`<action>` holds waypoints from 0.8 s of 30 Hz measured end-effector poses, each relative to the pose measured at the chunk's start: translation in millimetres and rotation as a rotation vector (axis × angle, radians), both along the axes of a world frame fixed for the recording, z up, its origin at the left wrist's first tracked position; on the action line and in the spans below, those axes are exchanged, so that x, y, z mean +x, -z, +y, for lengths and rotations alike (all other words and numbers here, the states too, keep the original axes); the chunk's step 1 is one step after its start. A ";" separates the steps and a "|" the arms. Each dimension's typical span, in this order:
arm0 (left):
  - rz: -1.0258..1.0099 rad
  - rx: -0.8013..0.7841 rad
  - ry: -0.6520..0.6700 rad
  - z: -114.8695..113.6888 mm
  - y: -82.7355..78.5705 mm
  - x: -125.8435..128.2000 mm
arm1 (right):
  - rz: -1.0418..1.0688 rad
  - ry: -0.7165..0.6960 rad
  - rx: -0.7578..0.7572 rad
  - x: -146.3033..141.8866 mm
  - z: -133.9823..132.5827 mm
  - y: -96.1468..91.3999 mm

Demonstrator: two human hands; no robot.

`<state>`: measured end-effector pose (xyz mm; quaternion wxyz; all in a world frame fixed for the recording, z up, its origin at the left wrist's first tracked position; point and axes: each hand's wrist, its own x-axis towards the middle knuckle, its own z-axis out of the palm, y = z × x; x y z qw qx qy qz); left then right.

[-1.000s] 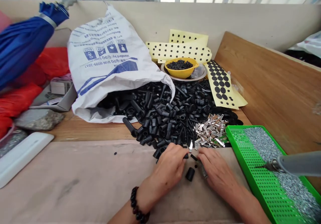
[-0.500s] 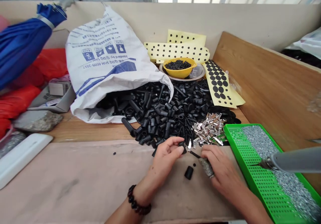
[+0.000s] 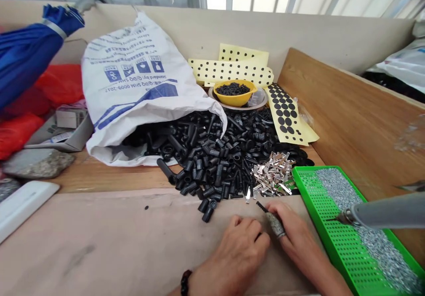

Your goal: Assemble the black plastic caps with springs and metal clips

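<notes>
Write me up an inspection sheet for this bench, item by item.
Surface: brown mat, dark smudges, one small loose disc.
Job's things: black parts heaped at the sack's mouth; metal strips piled beside them; green tray with small grey pieces; yellow bowl of black pieces.
Clutter: stone, grey box and red bags at left.
Hands: right hand holds a ribbed piece; left hand curled over the mat, contents hidden.
Cables: nothing seen.
Surroundings: wooden board at right, pale wall behind; grey tool across the view of the tray.
</notes>
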<state>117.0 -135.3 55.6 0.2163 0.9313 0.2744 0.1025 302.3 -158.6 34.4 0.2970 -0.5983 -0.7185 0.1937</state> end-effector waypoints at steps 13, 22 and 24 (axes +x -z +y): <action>0.036 0.007 -0.181 43.2 -1.4 0.3 | 0.227 -0.022 -0.174 -10.9 15.1 -18.1; -0.071 -0.023 -0.182 68.1 7.9 21.1 | 0.368 0.079 -0.182 -5.6 22.0 -6.0; -0.072 -0.030 -0.203 69.3 5.1 20.8 | 0.402 0.098 -0.178 -4.3 21.4 -5.2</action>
